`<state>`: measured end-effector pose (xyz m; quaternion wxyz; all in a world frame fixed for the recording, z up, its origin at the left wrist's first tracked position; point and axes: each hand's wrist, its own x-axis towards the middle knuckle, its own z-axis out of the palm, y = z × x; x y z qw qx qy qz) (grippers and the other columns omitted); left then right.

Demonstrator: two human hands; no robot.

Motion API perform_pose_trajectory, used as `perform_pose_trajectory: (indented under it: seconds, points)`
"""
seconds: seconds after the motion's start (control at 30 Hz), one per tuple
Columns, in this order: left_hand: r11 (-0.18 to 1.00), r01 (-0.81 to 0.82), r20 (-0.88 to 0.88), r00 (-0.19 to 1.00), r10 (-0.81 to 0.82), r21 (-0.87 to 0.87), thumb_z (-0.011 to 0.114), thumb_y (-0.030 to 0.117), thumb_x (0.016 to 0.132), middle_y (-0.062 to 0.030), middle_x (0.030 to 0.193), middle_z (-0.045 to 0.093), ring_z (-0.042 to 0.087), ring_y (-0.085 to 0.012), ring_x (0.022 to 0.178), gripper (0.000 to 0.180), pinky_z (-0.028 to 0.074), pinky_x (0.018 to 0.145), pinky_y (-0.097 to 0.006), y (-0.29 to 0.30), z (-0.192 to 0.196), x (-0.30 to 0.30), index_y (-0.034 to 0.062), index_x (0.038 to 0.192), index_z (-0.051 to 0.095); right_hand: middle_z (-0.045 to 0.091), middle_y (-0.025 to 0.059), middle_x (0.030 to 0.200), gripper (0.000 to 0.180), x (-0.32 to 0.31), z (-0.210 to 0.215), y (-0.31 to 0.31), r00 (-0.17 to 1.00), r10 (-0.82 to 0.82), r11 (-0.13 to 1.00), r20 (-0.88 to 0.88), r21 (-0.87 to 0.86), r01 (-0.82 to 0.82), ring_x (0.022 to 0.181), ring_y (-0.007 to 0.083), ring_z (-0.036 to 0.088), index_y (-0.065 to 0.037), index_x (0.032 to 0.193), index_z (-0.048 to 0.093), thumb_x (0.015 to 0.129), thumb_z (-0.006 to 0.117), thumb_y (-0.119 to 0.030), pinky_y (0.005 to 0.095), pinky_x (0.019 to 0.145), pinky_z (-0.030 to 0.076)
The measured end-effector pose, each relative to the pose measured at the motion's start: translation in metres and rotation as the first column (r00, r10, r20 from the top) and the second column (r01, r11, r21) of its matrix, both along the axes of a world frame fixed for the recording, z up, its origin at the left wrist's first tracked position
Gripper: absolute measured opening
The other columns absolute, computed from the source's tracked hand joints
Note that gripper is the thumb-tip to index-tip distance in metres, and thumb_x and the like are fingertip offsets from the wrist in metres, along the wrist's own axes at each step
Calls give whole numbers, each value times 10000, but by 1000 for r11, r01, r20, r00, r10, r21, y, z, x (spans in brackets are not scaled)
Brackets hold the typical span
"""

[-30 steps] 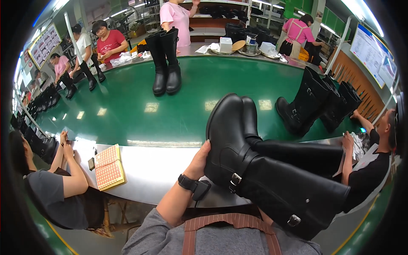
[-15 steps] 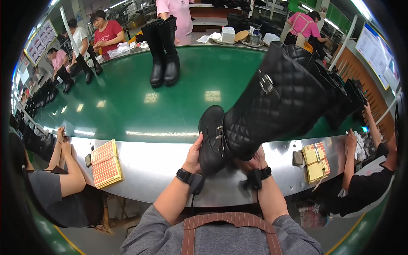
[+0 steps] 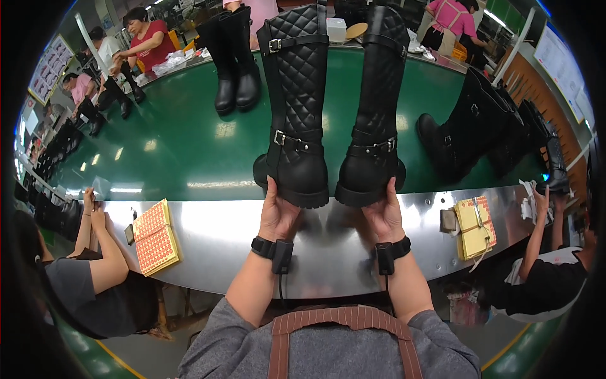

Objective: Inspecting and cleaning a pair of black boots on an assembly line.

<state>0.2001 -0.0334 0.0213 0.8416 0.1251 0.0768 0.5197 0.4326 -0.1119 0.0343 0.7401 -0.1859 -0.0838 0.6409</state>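
Side by side in front of me, a pair of tall black quilted boots stands upright with the heels toward me. My left hand [image 3: 278, 213] is closed around the heel and sole of the left boot [image 3: 295, 95], thumb up along its outer side. The right boot [image 3: 374, 101] is held the same way by my right hand [image 3: 384, 216]. Both boots have buckled straps at the ankle and near the top. Their soles are above the near edge of the table; the fingers beneath them are partly hidden. Each wrist wears a black strap with a small box.
A green work surface [image 3: 177, 151] with a metal edge [image 3: 221, 252] curves around me. More black boots stand at the far left [image 3: 237, 69] and at right [image 3: 451, 132]. Stacks of yellow sticker sheets [image 3: 156, 237] lie on both sides. Co-workers sit left and right, others opposite.
The tilted boot has been turned upright with its heel toward me, and both boots are now apart, one in each hand. The co-worker's hand at right has moved near another boot.
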Motion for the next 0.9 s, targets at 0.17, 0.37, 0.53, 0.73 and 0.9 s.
perform_pose_trajectory:
  seconds: [0.17, 0.37, 0.53, 0.73, 0.9]
  points:
    - [996, -53, -102, 994, 46, -69, 620, 450, 927, -95, 1421, 501, 491, -266, 1297, 640, 425, 1069, -445, 2, -5, 2, 109, 1425, 408, 505, 109, 1407, 591, -2, 5, 0, 994, -32, 990, 101, -135, 46, 1286, 280, 495, -91, 1400, 439, 941, 613, -420, 458, 1075, 434]
    - [996, -64, -147, 988, 55, -62, 613, 428, 938, -93, 1422, 500, 493, -269, 1294, 621, 443, 1058, -443, 2, -4, 2, 104, 1424, 404, 514, 90, 1372, 619, -5, 8, -1, 985, -23, 987, 173, -154, 50, 1253, 254, 510, -89, 1388, 436, 922, 642, -441, 461, 1040, 448]
    - [996, -69, -157, 986, 60, -53, 603, 428, 944, -91, 1436, 488, 482, -272, 1305, 621, 427, 1074, -451, 1, -5, 2, 98, 1429, 399, 533, 89, 1348, 614, -4, 5, -1, 973, -44, 984, 225, -161, 82, 1235, 254, 520, -89, 1372, 458, 920, 640, -463, 479, 1030, 444]
    - [998, -60, -173, 984, 52, -38, 569, 450, 962, -85, 1461, 467, 453, -268, 1329, 620, 366, 1113, -441, -1, -2, 2, 103, 1445, 394, 565, 86, 1317, 555, -5, 7, -2, 968, -48, 991, 246, -111, 78, 1219, 251, 533, -94, 1350, 489, 949, 598, -461, 489, 1006, 448]
    - [998, -63, -182, 982, 61, -5, 584, 463, 947, -84, 1462, 466, 439, -268, 1340, 637, 354, 1119, -446, -3, 0, 2, 107, 1442, 400, 581, 89, 1289, 537, -5, 7, -3, 966, -63, 987, 250, -126, 98, 1187, 246, 550, -85, 1324, 505, 945, 609, -451, 471, 961, 466]
